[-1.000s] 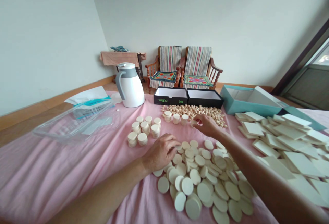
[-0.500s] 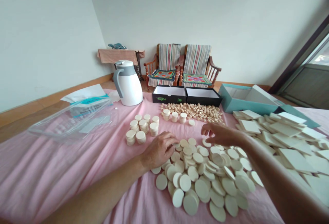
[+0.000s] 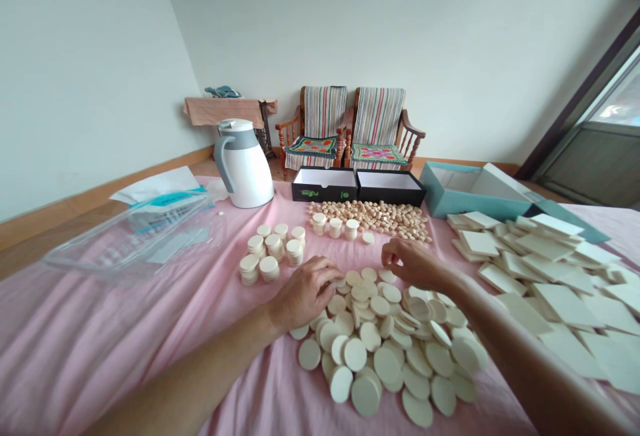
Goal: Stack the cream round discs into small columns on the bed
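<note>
My left hand (image 3: 309, 291) rests at the back left edge of a heap of round pale wooden discs (image 3: 387, 359). Its fingers are bent and close together, and what lies under them is hidden. Over the back of the heap hovers my right hand (image 3: 414, 264), its fingers curled down with a small gap between them, just above a loose disc (image 3: 387, 275). Several short stacks of discs (image 3: 269, 268) stand to the left of my left hand. Farther back is a row of small stacks (image 3: 335, 227), with a low one (image 3: 369, 239) at its right end.
Small wooden beads (image 3: 373, 216) lie before two black boxes (image 3: 325, 193). A white and grey jug (image 3: 247, 169) stands back left, near a clear plastic tray (image 3: 125, 236). Square wooden pieces (image 3: 550, 269) and a teal box (image 3: 445, 196) are at the right, on pink cloth (image 3: 165, 356).
My right hand has lowered slightly toward the loose disc at the back of the heap, its fingers curling in more. My left hand stays at the heap's edge. The whole view has shifted a little.
</note>
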A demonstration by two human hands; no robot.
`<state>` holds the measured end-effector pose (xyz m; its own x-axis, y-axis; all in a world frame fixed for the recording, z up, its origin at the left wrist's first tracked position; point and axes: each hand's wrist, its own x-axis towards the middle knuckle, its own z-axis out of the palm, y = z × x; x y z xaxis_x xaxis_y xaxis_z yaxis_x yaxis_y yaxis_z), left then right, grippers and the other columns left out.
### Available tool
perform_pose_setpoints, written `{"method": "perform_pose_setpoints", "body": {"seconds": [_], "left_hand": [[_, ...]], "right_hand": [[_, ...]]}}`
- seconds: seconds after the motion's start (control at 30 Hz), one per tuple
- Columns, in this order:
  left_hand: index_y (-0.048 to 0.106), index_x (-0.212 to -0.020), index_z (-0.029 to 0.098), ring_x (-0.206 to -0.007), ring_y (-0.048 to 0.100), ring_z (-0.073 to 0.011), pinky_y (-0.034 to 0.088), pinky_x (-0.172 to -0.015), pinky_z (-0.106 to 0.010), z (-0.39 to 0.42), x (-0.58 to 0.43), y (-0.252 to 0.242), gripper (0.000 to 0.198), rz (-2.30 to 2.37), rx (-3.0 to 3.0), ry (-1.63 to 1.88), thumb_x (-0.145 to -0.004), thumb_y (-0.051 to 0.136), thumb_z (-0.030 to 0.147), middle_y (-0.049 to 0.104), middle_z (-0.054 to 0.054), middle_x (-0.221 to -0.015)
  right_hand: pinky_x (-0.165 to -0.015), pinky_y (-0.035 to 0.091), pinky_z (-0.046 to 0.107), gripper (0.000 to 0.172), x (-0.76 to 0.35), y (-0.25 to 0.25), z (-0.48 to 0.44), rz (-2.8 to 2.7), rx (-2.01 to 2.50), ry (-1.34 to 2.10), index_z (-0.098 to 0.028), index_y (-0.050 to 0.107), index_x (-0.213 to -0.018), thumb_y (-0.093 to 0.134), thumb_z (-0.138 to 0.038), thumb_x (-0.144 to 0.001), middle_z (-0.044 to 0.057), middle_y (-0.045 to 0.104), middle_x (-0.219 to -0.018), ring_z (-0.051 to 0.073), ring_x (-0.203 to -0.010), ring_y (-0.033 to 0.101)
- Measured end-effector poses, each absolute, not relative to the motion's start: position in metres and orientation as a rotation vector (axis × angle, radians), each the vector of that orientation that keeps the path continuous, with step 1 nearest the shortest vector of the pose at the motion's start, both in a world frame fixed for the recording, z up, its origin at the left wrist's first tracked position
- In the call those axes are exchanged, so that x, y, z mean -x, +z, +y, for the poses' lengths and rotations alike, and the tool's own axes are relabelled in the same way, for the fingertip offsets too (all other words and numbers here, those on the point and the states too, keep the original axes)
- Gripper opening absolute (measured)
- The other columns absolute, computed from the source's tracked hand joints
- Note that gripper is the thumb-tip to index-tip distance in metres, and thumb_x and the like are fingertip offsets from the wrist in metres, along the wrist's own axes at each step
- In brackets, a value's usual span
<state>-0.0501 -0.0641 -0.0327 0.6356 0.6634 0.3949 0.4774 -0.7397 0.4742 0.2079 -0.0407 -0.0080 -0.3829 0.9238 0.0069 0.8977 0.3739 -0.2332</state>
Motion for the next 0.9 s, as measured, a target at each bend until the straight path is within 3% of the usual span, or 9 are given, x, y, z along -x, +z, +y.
{"method": "perform_pose_setpoints", "body": {"seconds": [0.1, 0.37, 0.7, 0.9], "left_hand": [[0.064, -0.102, 0.019, -0.094, 0.055, -0.0167, 0.046, -0.084, -0.031, -0.064, 0.05, -0.032, 0.025, 0.905, -2.528, 0.816, -0.084, 0.048, 0.012, 0.062, -0.006, -0.099], [0.063, -0.103, 0.019, -0.093, 0.055, -0.0169, 0.047, -0.083, -0.031, -0.064, 0.05, -0.034, 0.026, 0.915, -2.538, 0.808, -0.085, 0.047, 0.012, 0.062, -0.006, -0.098], [0.064, -0.103, 0.019, -0.095, 0.055, -0.0172, 0.046, -0.085, -0.032, -0.064, 0.05, -0.033, 0.025, 0.914, -2.533, 0.793, -0.085, 0.047, 0.012, 0.062, -0.006, -0.099], [0.063, -0.104, 0.019, -0.095, 0.055, -0.0173, 0.046, -0.085, -0.032, -0.064, 0.051, -0.033, 0.025, 0.915, -2.535, 0.781, -0.085, 0.048, 0.013, 0.062, -0.006, -0.1]], "right_hand": [[-0.066, 0.039, 0.024, 0.019, -0.209, -0.007, -0.038, -2.434, 1.665, 0.299, -0.017, 0.064, -0.076, 0.048, -0.009, -0.07, 0.005, 0.065, -0.08, 0.015, -0.074, 0.057], [-0.078, 0.041, 0.028, 0.04, -0.209, 0.006, -0.054, -2.636, 1.449, 0.482, -0.019, 0.061, -0.096, 0.053, -0.002, -0.06, 0.007, 0.059, -0.098, 0.018, -0.089, 0.054], [-0.069, 0.04, 0.025, 0.016, -0.206, -0.002, -0.029, -2.374, 1.529, 0.254, -0.017, 0.061, -0.085, 0.052, -0.018, -0.071, 0.005, 0.062, -0.083, 0.015, -0.074, 0.055], [-0.063, 0.036, 0.023, 0.018, -0.189, -0.009, 0.004, -2.216, 1.667, 0.102, -0.016, 0.063, -0.077, 0.046, -0.019, -0.073, 0.006, 0.066, -0.076, 0.015, -0.07, 0.056]]}}
